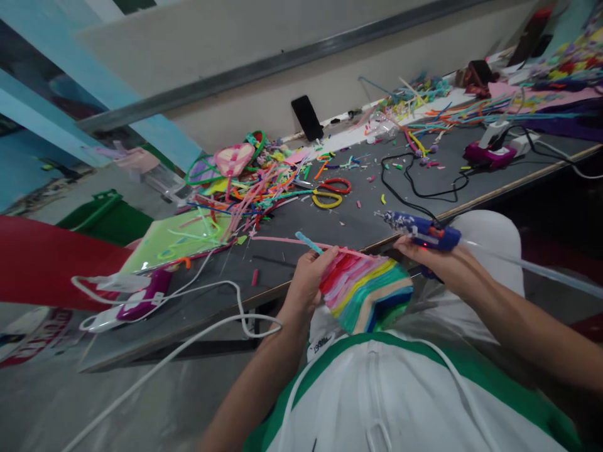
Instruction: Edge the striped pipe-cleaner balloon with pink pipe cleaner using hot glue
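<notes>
My left hand [309, 276] is closed around a rainbow-striped piece built from pipe cleaners [365, 289], held just in front of my chest. A light blue pipe cleaner [309, 243] and a thin pink one [282, 240] stick out above its fingers. My right hand [436, 260] grips a blue hot glue gun [421, 230]. Its nozzle points left, a little above the rainbow piece, and a clear glue stick trails out behind it to the right.
The dark worktable [358, 213] holds a heap of pipe cleaners [249, 188], red scissors [335, 186], yellow scissors [326, 200], a black cable [414, 185], a black phone [307, 117] and a purple glue gun [141, 300] with white cord. A green bin [106, 216] stands at left.
</notes>
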Demonstrator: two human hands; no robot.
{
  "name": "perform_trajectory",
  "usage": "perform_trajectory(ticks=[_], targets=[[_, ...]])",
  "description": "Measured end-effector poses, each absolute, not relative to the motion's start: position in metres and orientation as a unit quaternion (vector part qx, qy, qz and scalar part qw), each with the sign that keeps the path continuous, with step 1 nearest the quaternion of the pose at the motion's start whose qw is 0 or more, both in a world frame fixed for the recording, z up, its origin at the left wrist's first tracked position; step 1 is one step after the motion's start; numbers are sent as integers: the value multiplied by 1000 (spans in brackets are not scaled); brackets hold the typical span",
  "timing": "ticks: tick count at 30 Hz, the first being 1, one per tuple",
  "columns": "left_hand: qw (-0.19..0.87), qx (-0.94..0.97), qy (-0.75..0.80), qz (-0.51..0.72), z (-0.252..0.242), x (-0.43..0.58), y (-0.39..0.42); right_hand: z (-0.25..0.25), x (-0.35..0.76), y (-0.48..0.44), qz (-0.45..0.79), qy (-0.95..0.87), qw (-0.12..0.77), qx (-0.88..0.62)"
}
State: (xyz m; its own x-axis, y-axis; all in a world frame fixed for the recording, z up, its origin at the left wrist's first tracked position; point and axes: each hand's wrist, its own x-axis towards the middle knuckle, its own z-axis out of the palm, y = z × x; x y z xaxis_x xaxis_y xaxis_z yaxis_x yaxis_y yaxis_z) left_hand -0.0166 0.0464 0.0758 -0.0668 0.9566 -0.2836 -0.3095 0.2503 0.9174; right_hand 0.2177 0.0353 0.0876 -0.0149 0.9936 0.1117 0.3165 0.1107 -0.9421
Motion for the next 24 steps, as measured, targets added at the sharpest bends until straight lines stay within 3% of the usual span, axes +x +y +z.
perform_trajectory(ticks=[4,8,16,24], targets=[[597,321,519,521,77,-16,45,102,202,43,554,-504,401,-528],[606,334,505,516,78,-15,44,111,185,42,611,-506,352,-497],[587,329,517,529,80,-13,40,104,179,43,635,-507,350,-467],[576,351,516,528,82,-12,35,83,176,49,558,-581,377,-457]])
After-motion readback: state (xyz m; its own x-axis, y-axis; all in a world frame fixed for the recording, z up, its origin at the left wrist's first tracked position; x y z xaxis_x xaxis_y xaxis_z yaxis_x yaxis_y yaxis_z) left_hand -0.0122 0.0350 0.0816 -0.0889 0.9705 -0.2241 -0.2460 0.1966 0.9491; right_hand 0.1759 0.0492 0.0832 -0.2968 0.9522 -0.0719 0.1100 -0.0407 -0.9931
